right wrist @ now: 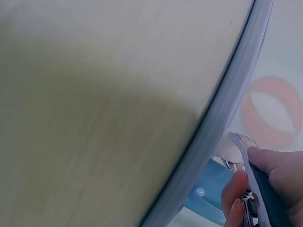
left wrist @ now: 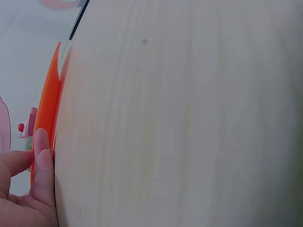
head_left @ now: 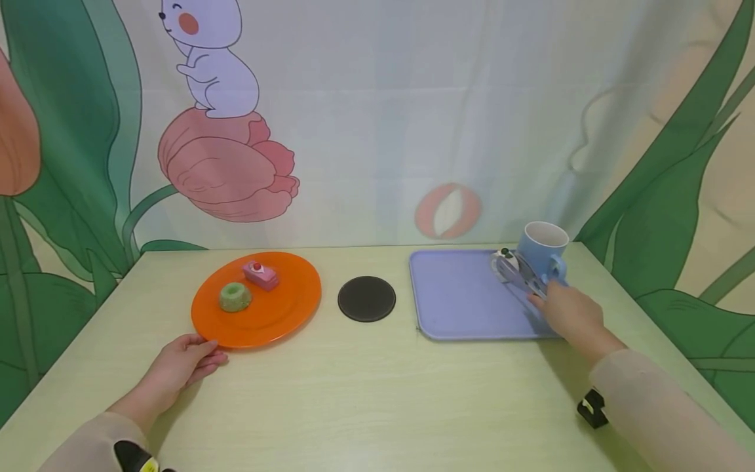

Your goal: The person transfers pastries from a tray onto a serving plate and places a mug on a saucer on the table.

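My left hand (head_left: 175, 368) pinches the near rim of an orange plate (head_left: 289, 314), thumb on top and fingers beneath in the left wrist view. On the plate sit a green ring-shaped toy cake (head_left: 234, 297) and a pink toy cake slice (head_left: 261, 275) with a red topping. In my right hand (head_left: 572, 318) are metal tongs (head_left: 533, 283) with a dark handle, seen in the right wrist view. Their tips are around a small white toy cake (head_left: 497, 267) with dark bits on top, over the lilac tray (head_left: 454, 295). Whether the cake touches the tray I cannot tell.
A blue mug (head_left: 539, 252) stands at the tray's back right, close to the tongs; its base is partly hidden. A black round coaster (head_left: 367, 299) lies between plate and tray. Behind the table (head_left: 366, 393) hangs a printed curtain (head_left: 366, 131).
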A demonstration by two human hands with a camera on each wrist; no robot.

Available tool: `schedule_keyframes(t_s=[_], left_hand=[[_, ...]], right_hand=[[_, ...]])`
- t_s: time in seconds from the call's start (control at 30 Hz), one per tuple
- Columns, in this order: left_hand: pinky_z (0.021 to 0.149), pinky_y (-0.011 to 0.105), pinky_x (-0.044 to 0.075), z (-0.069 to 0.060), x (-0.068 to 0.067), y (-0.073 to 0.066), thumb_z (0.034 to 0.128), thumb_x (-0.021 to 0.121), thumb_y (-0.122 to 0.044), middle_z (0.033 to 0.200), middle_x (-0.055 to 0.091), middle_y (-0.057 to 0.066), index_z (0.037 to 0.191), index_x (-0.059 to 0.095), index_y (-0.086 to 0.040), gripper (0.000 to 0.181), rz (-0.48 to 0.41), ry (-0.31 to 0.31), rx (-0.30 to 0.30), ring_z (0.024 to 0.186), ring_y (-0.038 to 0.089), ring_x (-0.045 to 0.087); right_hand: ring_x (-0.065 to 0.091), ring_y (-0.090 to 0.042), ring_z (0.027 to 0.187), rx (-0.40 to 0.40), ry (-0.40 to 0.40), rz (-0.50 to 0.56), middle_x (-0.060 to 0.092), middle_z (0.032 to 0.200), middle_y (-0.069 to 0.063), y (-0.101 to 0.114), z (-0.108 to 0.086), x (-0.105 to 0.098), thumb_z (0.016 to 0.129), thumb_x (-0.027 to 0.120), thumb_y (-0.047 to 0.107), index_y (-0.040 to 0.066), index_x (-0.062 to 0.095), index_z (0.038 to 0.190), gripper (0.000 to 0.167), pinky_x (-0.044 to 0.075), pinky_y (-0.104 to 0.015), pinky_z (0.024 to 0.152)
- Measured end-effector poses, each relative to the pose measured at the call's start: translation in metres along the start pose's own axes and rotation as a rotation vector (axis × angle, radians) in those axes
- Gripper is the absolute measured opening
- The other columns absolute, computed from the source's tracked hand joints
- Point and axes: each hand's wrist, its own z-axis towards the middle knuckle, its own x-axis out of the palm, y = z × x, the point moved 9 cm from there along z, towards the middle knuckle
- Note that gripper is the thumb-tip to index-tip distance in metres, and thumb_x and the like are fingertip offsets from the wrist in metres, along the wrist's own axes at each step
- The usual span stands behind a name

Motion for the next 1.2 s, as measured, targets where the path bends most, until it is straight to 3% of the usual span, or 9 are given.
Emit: schedule_keyframes(t_s=[0.93,1.2], left_hand=[[0.074,0.022,0.054,0.001,-0.001,0.001,0.0994,0.046,-0.021,0.087,0.065,0.0,0.126,0.031,0.008,0.042,-0.008,-0.009,-0.007,0.079,0.009,0.065],[0.074,0.022,0.054,0.0,0.0,0.0,0.0995,0.045,-0.02,0.086,0.065,0.0,0.123,0.033,0.008,0.039,-0.01,-0.004,0.003,0.078,0.008,0.065]], right_hand=[[0.05,-0.026,0.062,-0.096,-0.033,-0.017,0.051,0.072,-0.011,0.013,-0.003,-0.002,0.096,0.047,0.041,-0.003,0.049,0.101,0.044,0.039,-0.035,0.043],[0.052,-0.028,0.066,-0.112,-0.036,-0.018,0.056,0.081,-0.017,0.017,-0.005,-0.003,0.096,0.048,0.041,-0.006,0.049,0.108,0.048,0.041,-0.037,0.045]])
